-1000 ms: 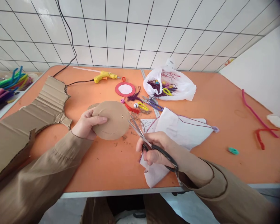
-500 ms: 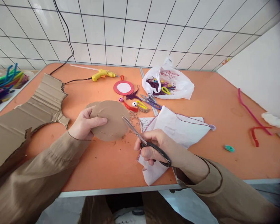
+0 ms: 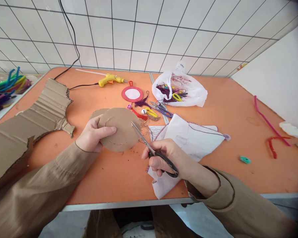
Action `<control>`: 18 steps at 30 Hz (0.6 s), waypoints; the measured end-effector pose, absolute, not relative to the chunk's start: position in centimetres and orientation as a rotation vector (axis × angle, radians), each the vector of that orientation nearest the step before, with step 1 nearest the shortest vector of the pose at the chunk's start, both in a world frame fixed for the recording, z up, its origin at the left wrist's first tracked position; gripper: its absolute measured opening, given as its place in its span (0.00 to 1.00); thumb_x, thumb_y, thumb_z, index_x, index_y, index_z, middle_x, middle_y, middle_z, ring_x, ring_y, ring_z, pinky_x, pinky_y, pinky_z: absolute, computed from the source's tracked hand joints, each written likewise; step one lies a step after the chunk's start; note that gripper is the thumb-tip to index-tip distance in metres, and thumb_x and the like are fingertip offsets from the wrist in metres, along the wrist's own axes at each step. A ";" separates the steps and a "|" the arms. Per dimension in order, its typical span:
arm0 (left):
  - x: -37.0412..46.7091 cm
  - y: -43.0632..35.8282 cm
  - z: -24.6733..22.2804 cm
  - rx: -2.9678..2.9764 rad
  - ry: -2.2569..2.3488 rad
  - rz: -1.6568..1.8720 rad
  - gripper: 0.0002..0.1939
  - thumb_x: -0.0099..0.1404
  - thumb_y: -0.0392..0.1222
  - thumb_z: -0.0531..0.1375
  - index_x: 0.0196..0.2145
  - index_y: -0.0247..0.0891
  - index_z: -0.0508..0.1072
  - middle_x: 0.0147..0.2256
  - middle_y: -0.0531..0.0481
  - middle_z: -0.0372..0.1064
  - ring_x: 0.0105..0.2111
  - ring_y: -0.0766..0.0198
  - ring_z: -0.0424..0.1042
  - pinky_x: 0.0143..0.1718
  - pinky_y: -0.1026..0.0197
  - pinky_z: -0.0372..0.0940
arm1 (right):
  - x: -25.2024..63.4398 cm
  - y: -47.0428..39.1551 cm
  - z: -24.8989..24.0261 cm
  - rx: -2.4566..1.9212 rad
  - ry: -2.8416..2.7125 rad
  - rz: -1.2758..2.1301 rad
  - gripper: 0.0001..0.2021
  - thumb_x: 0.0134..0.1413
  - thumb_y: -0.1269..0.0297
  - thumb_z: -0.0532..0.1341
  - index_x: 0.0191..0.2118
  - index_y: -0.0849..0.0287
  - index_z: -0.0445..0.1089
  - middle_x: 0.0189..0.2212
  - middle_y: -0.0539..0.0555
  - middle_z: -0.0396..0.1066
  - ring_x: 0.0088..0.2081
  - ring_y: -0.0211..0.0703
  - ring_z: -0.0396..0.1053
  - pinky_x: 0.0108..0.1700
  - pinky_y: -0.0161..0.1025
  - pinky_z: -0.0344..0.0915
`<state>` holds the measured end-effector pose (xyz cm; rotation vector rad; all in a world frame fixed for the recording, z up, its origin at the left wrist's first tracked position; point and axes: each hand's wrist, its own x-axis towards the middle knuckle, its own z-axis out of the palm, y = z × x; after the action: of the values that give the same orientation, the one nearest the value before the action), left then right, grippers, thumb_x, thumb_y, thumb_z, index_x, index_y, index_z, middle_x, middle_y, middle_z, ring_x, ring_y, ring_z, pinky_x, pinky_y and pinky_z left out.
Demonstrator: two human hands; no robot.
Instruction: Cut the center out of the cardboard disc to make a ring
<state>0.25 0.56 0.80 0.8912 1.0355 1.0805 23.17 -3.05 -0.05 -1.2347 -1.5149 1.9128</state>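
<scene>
My left hand (image 3: 93, 134) is closed on a round cardboard disc (image 3: 123, 132), thumb on its upper face. Part of another cardboard piece (image 3: 95, 113) shows behind the disc, near my fingers. Curved marks run across the disc's face. My right hand (image 3: 166, 157) holds black-handled scissors (image 3: 165, 162), fingers around the handles. Their blades look closed or nearly so, with the tips over the disc's right part; whether they touch it I cannot tell. Under my right hand lies a white cloth piece (image 3: 193, 138) with dark red stitched edging.
A torn cardboard sheet (image 3: 37, 115) lies on the left. Farther back are a yellow glue gun (image 3: 110, 79), a red-rimmed disc (image 3: 132, 94), tassels (image 3: 141, 115), purple-handled scissors (image 3: 164, 109) and a white plastic bag (image 3: 188, 89). Pipe cleaners (image 3: 270, 122) and a teal coil (image 3: 245, 159) lie right.
The disc in my left hand has shifted slightly to the right. The scissors stay over its right part, and my grip on both looks the same.
</scene>
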 end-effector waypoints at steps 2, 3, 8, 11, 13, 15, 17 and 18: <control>0.4 0.5 0.7 0.869 1.038 1.096 0.15 0.45 0.36 0.70 0.34 0.38 0.77 0.28 0.52 0.78 0.28 0.60 0.76 0.30 0.62 0.70 | 23.1 -3.0 0.2 -1.246 -1.491 1.917 0.21 0.39 0.49 0.71 0.28 0.61 0.67 0.17 0.44 0.63 0.16 0.30 0.61 0.18 0.28 0.58; 0.4 0.5 0.7 0.860 1.036 1.103 0.15 0.46 0.36 0.70 0.34 0.38 0.77 0.28 0.53 0.78 0.27 0.61 0.76 0.30 0.63 0.70 | 23.0 -2.9 0.3 -1.238 -1.485 1.923 0.21 0.39 0.49 0.71 0.27 0.61 0.66 0.17 0.44 0.62 0.16 0.30 0.61 0.18 0.28 0.58; 0.2 0.6 0.5 0.882 0.994 1.078 0.14 0.46 0.37 0.71 0.34 0.38 0.77 0.29 0.52 0.78 0.29 0.60 0.76 0.30 0.63 0.69 | 23.0 -2.8 0.7 -1.217 -1.501 1.926 0.19 0.39 0.51 0.70 0.26 0.61 0.66 0.16 0.44 0.60 0.17 0.31 0.60 0.17 0.27 0.58; 0.0 0.6 0.6 0.900 0.991 1.074 0.15 0.47 0.38 0.71 0.35 0.38 0.77 0.31 0.49 0.79 0.30 0.57 0.77 0.31 0.62 0.70 | 23.0 -2.9 0.8 -1.209 -1.511 1.915 0.17 0.40 0.53 0.70 0.26 0.61 0.66 0.16 0.44 0.61 0.18 0.31 0.60 0.17 0.27 0.58; 0.1 0.5 0.7 0.890 0.990 1.079 0.15 0.46 0.37 0.71 0.35 0.38 0.77 0.31 0.49 0.79 0.30 0.58 0.77 0.30 0.62 0.70 | 23.0 -2.9 0.9 -1.215 -1.510 1.906 0.17 0.41 0.53 0.69 0.26 0.61 0.66 0.16 0.44 0.60 0.18 0.31 0.60 0.17 0.27 0.58; 0.1 0.5 0.8 0.872 0.982 1.074 0.15 0.46 0.36 0.71 0.35 0.38 0.77 0.30 0.51 0.79 0.28 0.60 0.76 0.30 0.63 0.70 | 23.0 -3.0 0.9 -1.234 -1.512 1.899 0.17 0.41 0.53 0.68 0.26 0.61 0.66 0.15 0.44 0.60 0.17 0.31 0.60 0.17 0.27 0.57; 0.2 0.4 0.9 0.855 0.977 1.072 0.14 0.47 0.35 0.71 0.34 0.38 0.77 0.29 0.53 0.78 0.28 0.62 0.76 0.30 0.64 0.70 | 23.0 -3.0 0.9 -1.251 -1.522 1.891 0.18 0.42 0.51 0.69 0.26 0.62 0.66 0.16 0.45 0.62 0.17 0.30 0.59 0.17 0.27 0.56; 0.2 0.5 0.9 0.846 0.975 1.076 0.14 0.47 0.35 0.71 0.34 0.38 0.78 0.29 0.53 0.78 0.28 0.63 0.76 0.30 0.65 0.70 | 23.0 -3.0 0.8 -1.252 -1.531 1.884 0.19 0.41 0.51 0.69 0.26 0.62 0.66 0.17 0.45 0.63 0.17 0.30 0.59 0.17 0.27 0.56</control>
<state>0.21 0.45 0.86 0.8465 0.9746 1.0755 23.03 -3.03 0.83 -1.2518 -1.5306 1.8840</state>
